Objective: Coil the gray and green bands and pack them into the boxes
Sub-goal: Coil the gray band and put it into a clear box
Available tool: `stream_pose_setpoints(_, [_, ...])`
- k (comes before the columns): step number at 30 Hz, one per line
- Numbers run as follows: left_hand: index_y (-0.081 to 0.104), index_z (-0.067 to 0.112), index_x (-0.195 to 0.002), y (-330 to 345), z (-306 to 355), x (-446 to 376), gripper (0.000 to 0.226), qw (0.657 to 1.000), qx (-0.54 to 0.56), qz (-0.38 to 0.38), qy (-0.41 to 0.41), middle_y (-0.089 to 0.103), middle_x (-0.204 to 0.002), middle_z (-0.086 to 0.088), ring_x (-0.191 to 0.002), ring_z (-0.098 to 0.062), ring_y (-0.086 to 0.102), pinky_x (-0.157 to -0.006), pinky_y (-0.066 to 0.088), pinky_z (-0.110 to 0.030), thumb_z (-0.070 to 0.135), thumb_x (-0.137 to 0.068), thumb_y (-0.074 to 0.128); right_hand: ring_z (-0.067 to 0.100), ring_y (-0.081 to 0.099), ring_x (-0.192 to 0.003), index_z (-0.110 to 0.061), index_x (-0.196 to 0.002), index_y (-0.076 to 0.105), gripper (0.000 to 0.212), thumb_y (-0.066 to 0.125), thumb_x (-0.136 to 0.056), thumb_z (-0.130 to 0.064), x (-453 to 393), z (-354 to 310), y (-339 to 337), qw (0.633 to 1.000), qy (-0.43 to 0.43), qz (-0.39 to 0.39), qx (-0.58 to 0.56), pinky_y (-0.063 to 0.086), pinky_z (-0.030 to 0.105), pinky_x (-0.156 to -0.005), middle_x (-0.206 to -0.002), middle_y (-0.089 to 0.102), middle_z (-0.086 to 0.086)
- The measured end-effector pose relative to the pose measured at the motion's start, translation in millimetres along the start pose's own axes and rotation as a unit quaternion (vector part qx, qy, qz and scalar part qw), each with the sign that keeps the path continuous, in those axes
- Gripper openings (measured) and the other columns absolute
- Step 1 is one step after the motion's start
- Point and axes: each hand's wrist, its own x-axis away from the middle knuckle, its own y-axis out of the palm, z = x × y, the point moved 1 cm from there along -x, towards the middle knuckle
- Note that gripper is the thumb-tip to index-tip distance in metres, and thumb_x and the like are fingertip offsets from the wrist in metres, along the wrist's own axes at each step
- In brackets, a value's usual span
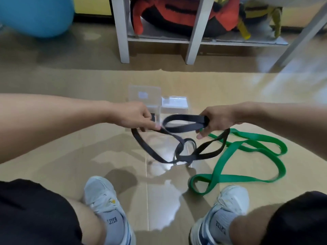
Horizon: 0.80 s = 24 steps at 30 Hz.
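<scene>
The gray band [180, 129] stretches between both hands above the floor, its loose loops hanging down and twisting around one another. My left hand [136, 115] pinches one part of it at the left. My right hand [217, 119] grips a folded loop of it at the right. The green band [247, 147] lies uncoiled in loose loops on the floor, to the right of the gray one. Two clear plastic boxes stand on the floor just beyond my hands: a taller one [145, 94] at the left and a lower one [175, 103] beside it at the right.
A white shelf frame [122, 32] holding orange-black and yellow bags stands at the back. A blue exercise ball [37, 16] sits at the far left. My two feet in white shoes [104, 200] rest on the glossy tiled floor near the bottom edge.
</scene>
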Motion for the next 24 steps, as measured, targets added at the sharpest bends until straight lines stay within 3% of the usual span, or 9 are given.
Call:
stream_pose_setpoints(3, [0.043, 0.015, -0.063, -1, -17, -2, 0.055, 0.993, -0.105, -0.047, -0.029, 0.042, -0.062, 0.002, -0.057, -0.016, 0.039, -0.053, 0.029, -0.026, 0.052, -0.081, 0.079, 0.020, 0.058, -0.059, -0.008, -0.091, 0.066, 0.034, 0.074, -0.089, -0.041, -9, 26, -8, 0.992, 0.044, 0.034, -0.115, 0.051, 0.029, -0.058, -0.071, 0.065, 0.005])
stream_pose_setpoints(6, [0.050, 0.013, -0.070, 3, -32, 0, 0.052, 0.974, -0.180, -0.100, -0.090, 0.051, -0.068, 0.000, -0.062, -0.017, 0.041, -0.054, 0.032, -0.026, 0.053, -0.078, 0.081, 0.027, 0.070, -0.073, -0.004, -0.105, 0.065, 0.033, 0.070, -0.094, -0.034, -15, 54, -18, 0.965, 0.096, 0.055, -0.237, 0.061, 0.042, -0.079, -0.096, 0.075, 0.018])
stream_pose_setpoints(8, [0.055, 0.014, -0.069, 6, -36, -1, 0.051, 0.967, -0.196, -0.109, -0.123, 0.062, -0.065, 0.003, -0.059, -0.014, 0.049, -0.052, 0.038, -0.021, 0.059, -0.080, 0.077, 0.028, 0.071, -0.073, -0.006, -0.109, 0.063, 0.032, 0.068, -0.095, -0.034, -17, 68, -20, 0.963, 0.131, 0.046, -0.231, 0.063, 0.042, -0.073, -0.103, 0.075, 0.016])
stream_pose_setpoints(11, [0.055, 0.009, -0.070, 4, -35, -2, 0.065, 0.961, -0.188, -0.095, -0.178, 0.060, -0.064, -0.005, -0.055, -0.020, 0.056, -0.060, 0.051, -0.026, 0.072, -0.083, 0.063, 0.028, 0.070, -0.068, -0.008, -0.107, 0.062, 0.026, 0.068, -0.096, -0.031, -17, 87, -22, 0.969, 0.176, 0.028, -0.169, 0.058, 0.032, -0.050, -0.099, 0.075, 0.013])
stream_pose_setpoints(14, [0.046, 0.009, -0.071, -2, -35, -3, 0.070, 0.955, -0.174, -0.073, -0.230, 0.050, -0.071, -0.012, -0.052, -0.025, 0.050, -0.060, 0.052, -0.033, 0.074, -0.096, 0.035, 0.025, 0.065, -0.059, -0.006, -0.101, 0.066, 0.024, 0.071, -0.094, -0.028, -15, 108, -30, 0.974, 0.202, 0.057, -0.088, 0.052, 0.026, -0.042, -0.087, 0.075, 0.012])
stream_pose_setpoints(16, [0.048, 0.009, -0.073, -6, -34, -5, 0.065, 0.954, -0.178, -0.068, -0.231, 0.049, -0.070, -0.010, -0.050, -0.025, 0.047, -0.059, 0.049, -0.032, 0.068, -0.098, 0.039, 0.022, 0.060, -0.053, -0.006, -0.096, 0.071, 0.023, 0.074, -0.092, -0.028, -12, 124, -40, 0.972, 0.213, 0.095, -0.011, 0.049, 0.024, -0.043, -0.076, 0.073, 0.008])
stream_pose_setpoints(19, [0.057, 0.009, -0.075, -7, -27, -7, 0.057, 0.964, -0.169, -0.060, -0.197, 0.052, -0.065, -0.003, -0.051, -0.021, 0.047, -0.053, 0.044, -0.028, 0.063, -0.093, 0.058, 0.025, 0.061, -0.066, -0.008, -0.094, 0.074, 0.029, 0.082, -0.083, -0.034, -5, 141, -54, 0.947, 0.255, 0.147, 0.128, 0.043, 0.027, -0.054, -0.072, 0.068, 0.006])
stream_pose_setpoints(21, [0.063, 0.009, -0.081, -4, -21, -11, 0.056, 0.977, -0.126, -0.051, -0.163, 0.052, -0.064, -0.002, -0.053, -0.020, 0.047, -0.052, 0.042, -0.027, 0.064, -0.087, 0.066, 0.026, 0.065, -0.082, -0.009, -0.102, 0.070, 0.040, 0.084, -0.080, -0.040, 0, 153, -58, 0.908, 0.333, 0.129, 0.217, 0.045, 0.027, -0.064, -0.074, 0.061, 0.003])
stream_pose_setpoints(24, [0.066, 0.014, -0.087, 0, -11, -15, 0.044, 0.995, -0.022, -0.020, -0.091, 0.051, -0.062, 0.003, -0.054, -0.015, 0.047, -0.051, 0.039, -0.026, 0.054, -0.079, 0.081, 0.030, 0.057, -0.115, -0.013, -0.119, 0.058, 0.063, 0.088, -0.071, -0.041, -4, 177, -60, 0.863, 0.388, 0.117, 0.302, 0.050, 0.037, -0.096, -0.109, 0.063, 0.010])
